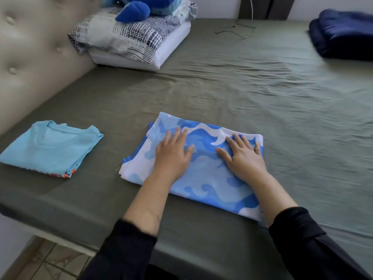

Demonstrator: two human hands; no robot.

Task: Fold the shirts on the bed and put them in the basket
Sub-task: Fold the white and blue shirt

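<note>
Both my flat, released hands, left (173, 156) and right (243, 156), press the wave-print shirt (201, 170); smooth toward twelve o'clock before folding.

Olive sheet (262, 93) stretched over the bed, creased across the middle. Beige tufted headboard (36, 53) along the left. Two stacked pillows (131, 43) by it, a blue plush toy (141, 7) on top. Dark blue folded blanket (343, 35) far right. White wall (218, 7) behind, a thin cord (251, 7) hanging. Tiled floor (50, 259) lower left.
</note>
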